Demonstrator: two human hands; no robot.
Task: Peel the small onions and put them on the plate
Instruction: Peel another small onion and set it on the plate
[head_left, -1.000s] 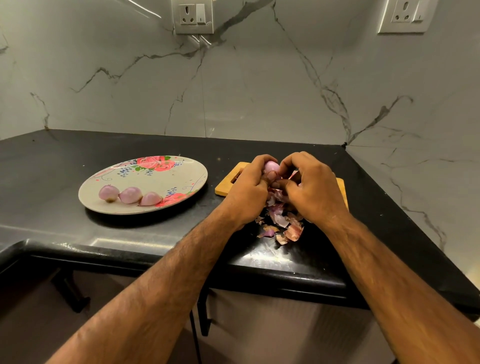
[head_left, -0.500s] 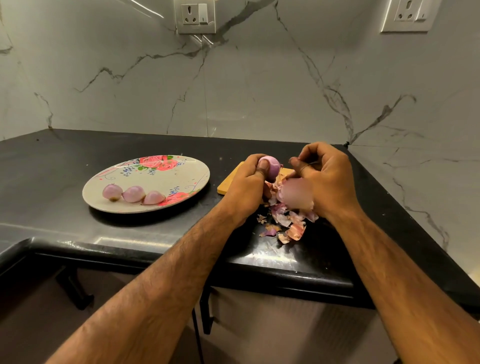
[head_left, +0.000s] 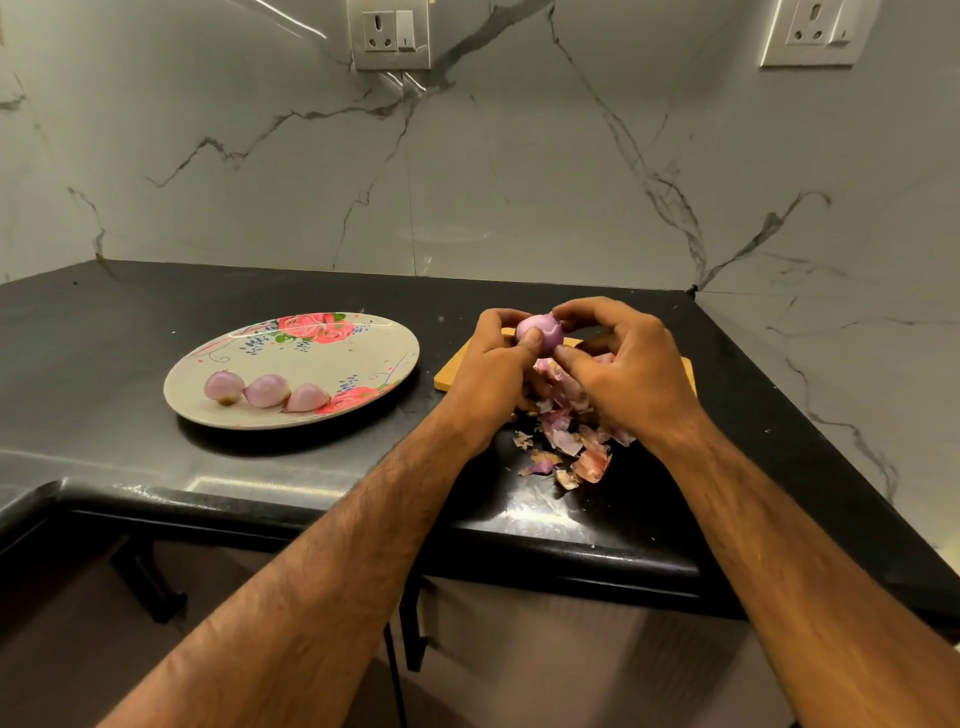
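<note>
Head view showed left grip (head_left: 493, 366) and right grip (head_left: 631, 374) both clamped on one onion (head_left: 543, 332) near the tabletop's (head_left: 104, 338) right edge; three onions (head_left: 266, 389) lay on the plate (head_left: 322, 358).

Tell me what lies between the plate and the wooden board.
Nothing: only a bare strip of black countertop separates the plate from the wooden board, seen in the head view.
</note>
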